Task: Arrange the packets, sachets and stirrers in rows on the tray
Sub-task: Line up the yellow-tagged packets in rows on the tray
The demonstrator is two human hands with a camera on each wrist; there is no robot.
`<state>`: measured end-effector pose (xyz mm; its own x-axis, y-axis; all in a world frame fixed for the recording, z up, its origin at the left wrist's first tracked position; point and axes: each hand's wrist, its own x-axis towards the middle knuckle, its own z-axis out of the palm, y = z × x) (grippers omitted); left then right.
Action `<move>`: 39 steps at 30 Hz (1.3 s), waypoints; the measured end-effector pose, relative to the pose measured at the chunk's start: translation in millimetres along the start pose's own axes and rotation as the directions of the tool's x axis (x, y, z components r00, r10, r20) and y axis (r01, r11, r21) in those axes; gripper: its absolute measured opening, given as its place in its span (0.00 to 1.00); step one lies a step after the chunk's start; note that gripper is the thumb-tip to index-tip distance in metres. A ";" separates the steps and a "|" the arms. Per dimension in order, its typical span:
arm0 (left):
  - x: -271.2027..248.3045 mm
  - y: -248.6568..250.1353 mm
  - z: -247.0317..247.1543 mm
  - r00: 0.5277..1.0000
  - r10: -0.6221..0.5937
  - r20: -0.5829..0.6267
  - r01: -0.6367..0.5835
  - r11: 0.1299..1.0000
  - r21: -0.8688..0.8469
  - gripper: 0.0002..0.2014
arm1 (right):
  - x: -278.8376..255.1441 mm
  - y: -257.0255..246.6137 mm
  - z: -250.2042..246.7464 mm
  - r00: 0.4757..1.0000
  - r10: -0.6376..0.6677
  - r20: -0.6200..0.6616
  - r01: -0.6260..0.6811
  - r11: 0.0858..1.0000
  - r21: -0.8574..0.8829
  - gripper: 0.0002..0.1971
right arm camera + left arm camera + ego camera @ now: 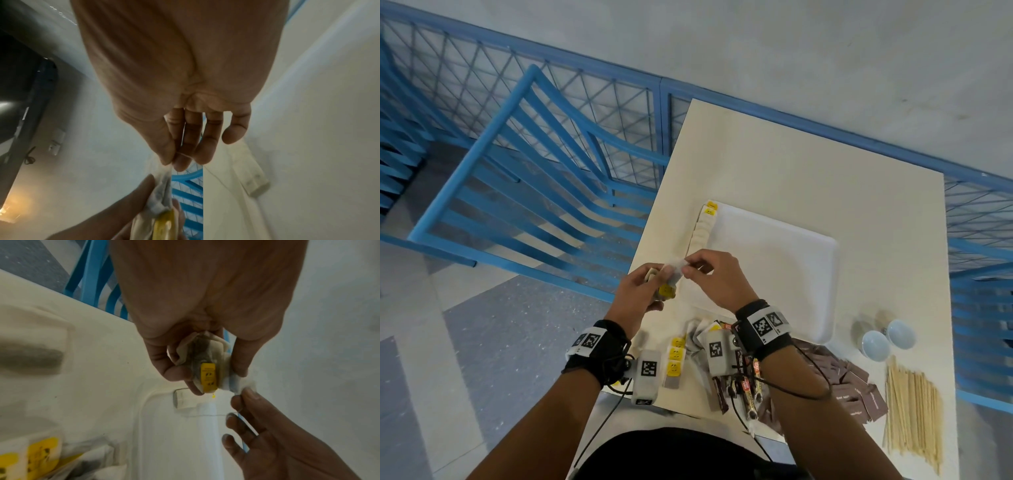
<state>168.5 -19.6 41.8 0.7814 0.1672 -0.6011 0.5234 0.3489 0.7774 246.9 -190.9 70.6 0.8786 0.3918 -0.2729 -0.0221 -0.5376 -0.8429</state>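
My left hand (659, 286) grips a small bunch of tea bags (208, 378) with yellow tags, just off the near left corner of the white tray (774, 260). My right hand (688, 269) pinches the white corner of one tea bag (675, 263) from that bunch between thumb and forefinger. In the right wrist view the pinched tea bag (162, 186) hangs between my right hand's fingertips (180, 164) and my left hand. A row of overlapping tea bags (703, 229) lies along the tray's left edge. The tray's other parts are bare.
Near me on the table lie tea bags with yellow tags (675, 358), dark sachets (722, 390), brown packets (856, 387) and a pile of wooden stirrers (911, 411). Two small pale blue bowls (875, 344) stand right of the tray. A blue chair (534, 171) stands to the left.
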 end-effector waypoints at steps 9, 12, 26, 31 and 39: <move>-1.1 2.4 11.2 0.987 0.156 0.038 -0.160 0.979 0.131 0.04 | -8.1 -4.2 -17.9 0.997 -0.072 0.002 0.072 0.996 -0.058 0.06; 1.2 1.7 13.5 0.983 0.185 -0.011 -0.182 0.973 0.144 0.03 | -10.4 -4.9 -23.4 0.997 -0.077 0.002 0.077 0.996 -0.047 0.05; -7.3 0.1 15.8 0.983 0.183 0.027 -0.185 0.977 0.105 0.05 | -3.0 11.2 -6.7 1.000 -0.027 0.010 0.026 0.994 0.102 0.08; -5.2 2.2 18.0 0.984 0.175 -0.030 -0.175 0.984 -0.014 0.04 | -12.4 11.3 5.7 0.999 0.009 0.037 -0.016 0.983 0.185 0.07; -2.6 2.5 18.0 0.985 0.170 0.004 -0.170 0.985 0.036 0.08 | -12.5 11.0 2.9 0.999 -0.009 0.046 0.003 0.993 0.122 0.05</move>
<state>173.8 -35.7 48.6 0.8603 0.2207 -0.4596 0.3949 0.2817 0.8745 234.3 -199.6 63.4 0.8560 0.4302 -0.2867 -0.0774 -0.4418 -0.8938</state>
